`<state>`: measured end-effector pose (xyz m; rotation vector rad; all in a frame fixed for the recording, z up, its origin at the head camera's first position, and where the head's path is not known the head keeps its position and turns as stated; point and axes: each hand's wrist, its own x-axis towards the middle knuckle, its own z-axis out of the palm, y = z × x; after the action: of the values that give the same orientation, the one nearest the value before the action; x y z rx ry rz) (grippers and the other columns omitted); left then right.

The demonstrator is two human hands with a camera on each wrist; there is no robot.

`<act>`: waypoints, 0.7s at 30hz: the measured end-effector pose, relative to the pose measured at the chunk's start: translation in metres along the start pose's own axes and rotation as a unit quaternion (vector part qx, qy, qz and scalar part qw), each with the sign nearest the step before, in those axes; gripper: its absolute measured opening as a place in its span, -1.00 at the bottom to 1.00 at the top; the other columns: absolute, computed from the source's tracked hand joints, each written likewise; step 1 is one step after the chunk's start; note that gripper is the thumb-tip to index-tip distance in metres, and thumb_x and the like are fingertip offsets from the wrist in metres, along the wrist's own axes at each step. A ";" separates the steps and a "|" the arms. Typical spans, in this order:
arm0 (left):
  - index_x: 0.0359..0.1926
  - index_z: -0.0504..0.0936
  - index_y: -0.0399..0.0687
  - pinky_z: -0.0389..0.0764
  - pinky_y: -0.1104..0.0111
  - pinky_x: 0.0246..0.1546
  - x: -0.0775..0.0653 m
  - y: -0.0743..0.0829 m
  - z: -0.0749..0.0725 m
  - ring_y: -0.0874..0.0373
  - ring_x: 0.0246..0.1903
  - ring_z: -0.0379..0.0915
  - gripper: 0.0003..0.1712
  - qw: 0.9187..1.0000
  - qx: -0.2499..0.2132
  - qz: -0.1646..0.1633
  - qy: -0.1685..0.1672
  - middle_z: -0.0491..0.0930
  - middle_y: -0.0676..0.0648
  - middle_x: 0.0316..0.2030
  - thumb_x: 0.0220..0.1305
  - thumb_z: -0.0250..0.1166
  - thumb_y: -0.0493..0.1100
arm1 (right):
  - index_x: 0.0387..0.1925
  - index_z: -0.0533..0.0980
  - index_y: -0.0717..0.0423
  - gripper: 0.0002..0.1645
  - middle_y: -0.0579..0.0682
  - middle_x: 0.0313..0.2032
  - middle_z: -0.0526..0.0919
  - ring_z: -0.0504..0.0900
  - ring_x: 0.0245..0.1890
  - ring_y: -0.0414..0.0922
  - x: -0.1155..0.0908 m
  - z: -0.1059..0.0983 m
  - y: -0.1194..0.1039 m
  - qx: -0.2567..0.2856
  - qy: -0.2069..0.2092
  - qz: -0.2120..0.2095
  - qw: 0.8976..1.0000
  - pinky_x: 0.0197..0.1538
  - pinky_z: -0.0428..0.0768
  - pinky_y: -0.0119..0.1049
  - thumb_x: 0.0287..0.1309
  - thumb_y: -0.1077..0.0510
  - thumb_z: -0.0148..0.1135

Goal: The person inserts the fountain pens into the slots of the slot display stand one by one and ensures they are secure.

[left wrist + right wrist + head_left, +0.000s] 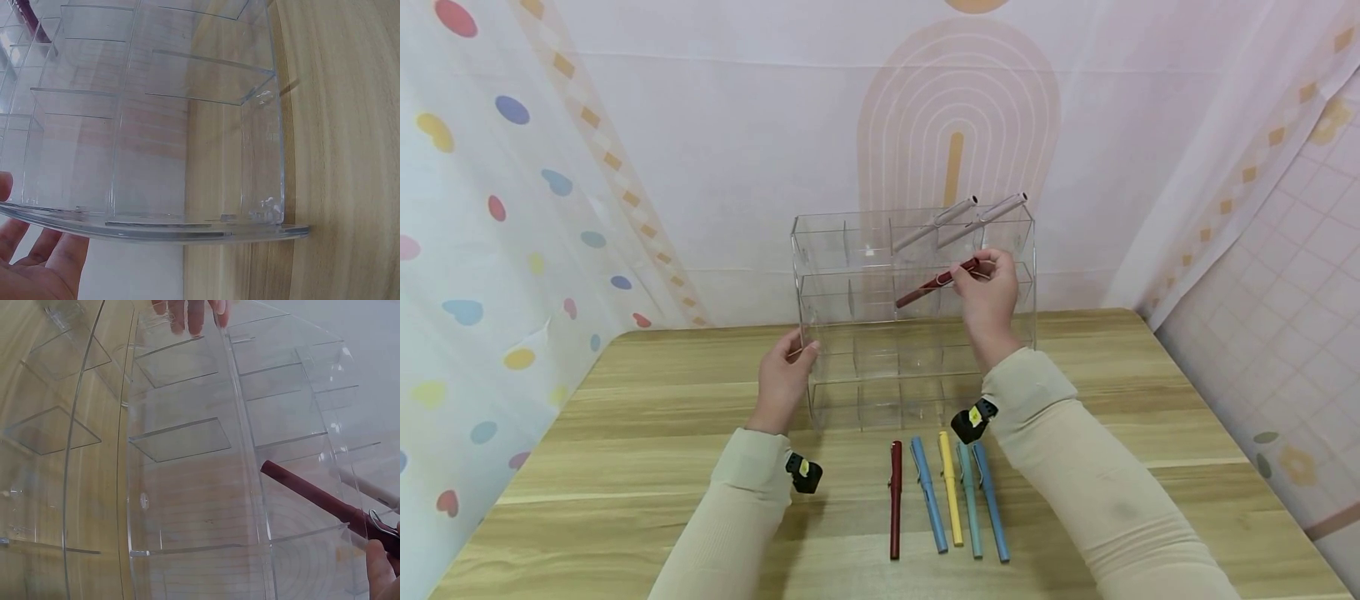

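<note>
A clear acrylic rack (pixel 876 353) with tiers of small compartments stands upright on the table. My left hand (pixel 784 379) grips its left side panel, with the thumb in front and the fingers behind; in the left wrist view the fingers (pixel 65 259) show beyond the panel. In my right hand (pixel 990 304) a dark red pen (pixel 925 290) is pinched near its clip end. It slants at the second tier from the top, its lower end pointing left. Two pale pens (pixel 936 223) lean in the top tier, their ends jutting above the rim.
On the wooden table (pixel 647 417) before the rack lie a second dark red pen (pixel 895 500), a yellow pen (pixel 951 492), a teal pen (pixel 970 504) and two blue pens (pixel 929 494), roughly side by side. A patterned cloth (pixel 760 150) hangs behind the table.
</note>
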<state>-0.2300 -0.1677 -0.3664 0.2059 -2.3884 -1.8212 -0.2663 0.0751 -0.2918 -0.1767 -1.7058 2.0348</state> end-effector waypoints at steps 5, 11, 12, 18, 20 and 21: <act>0.32 0.35 -0.26 0.39 0.07 0.22 0.000 0.000 0.001 -0.11 0.23 0.33 -0.50 1.000 -0.001 0.000 0.002 0.42 -0.27 0.17 0.43 0.10 -0.18 | -0.06 0.35 0.31 -0.62 0.00 -0.29 0.46 0.53 -0.30 -0.20 -0.001 -0.001 0.001 -0.010 -0.003 -0.003 1.000 -0.34 0.57 -0.54 0.09 0.46 0.25; 0.33 0.34 -0.25 0.38 0.06 0.23 0.001 -0.001 0.001 -0.11 0.24 0.31 -0.50 1.000 0.000 -0.002 0.002 0.42 -0.27 0.18 0.44 0.10 -0.18 | -0.03 0.33 0.31 -0.60 -0.02 -0.24 0.44 0.52 -0.22 -0.18 -0.002 -0.003 0.004 -0.024 -0.015 -0.007 1.000 -0.24 0.56 -0.47 0.12 0.42 0.25; 0.33 0.34 -0.25 0.38 0.07 0.23 0.001 0.000 0.001 -0.11 0.24 0.31 -0.50 1.000 -0.001 -0.004 0.002 0.41 -0.26 0.18 0.44 0.09 -0.18 | -0.04 0.33 0.30 -0.61 -0.02 -0.23 0.44 0.51 -0.21 -0.18 -0.003 -0.003 0.004 -0.027 -0.015 -0.007 0.999 -0.24 0.56 -0.47 0.12 0.41 0.25; 0.31 0.36 -0.24 0.40 0.05 0.21 -0.002 0.000 0.002 -0.14 0.22 0.33 -0.49 1.000 0.010 0.005 0.011 0.44 -0.26 0.16 0.43 0.11 -0.12 | -0.13 0.34 0.23 -0.66 0.00 -0.24 0.44 0.51 -0.22 -0.15 -0.004 -0.003 0.004 -0.033 -0.009 -0.015 0.999 -0.30 0.52 -0.52 0.09 0.43 0.26; 0.31 0.36 -0.25 0.40 0.04 0.21 -0.002 0.000 0.002 -0.15 0.22 0.33 -0.48 1.000 0.011 0.008 0.011 0.44 -0.26 0.15 0.43 0.11 -0.11 | -0.15 0.34 0.23 -0.66 0.02 -0.24 0.44 0.51 -0.22 -0.13 -0.004 -0.003 0.003 -0.034 -0.005 -0.016 0.999 -0.32 0.52 -0.53 0.08 0.45 0.26; 0.31 0.36 -0.24 0.40 0.04 0.22 -0.002 0.001 0.002 -0.14 0.22 0.33 -0.48 1.000 0.009 0.007 0.010 0.44 -0.26 0.16 0.43 0.11 -0.11 | -0.15 0.35 0.24 -0.66 0.02 -0.23 0.45 0.52 -0.22 -0.12 -0.004 -0.003 0.003 -0.037 -0.003 -0.016 0.999 -0.32 0.51 -0.53 0.07 0.45 0.26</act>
<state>-0.2280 -0.1653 -0.3661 0.2088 -2.3879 -1.7839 -0.2623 0.0753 -0.2959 -0.1678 -1.7777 1.9526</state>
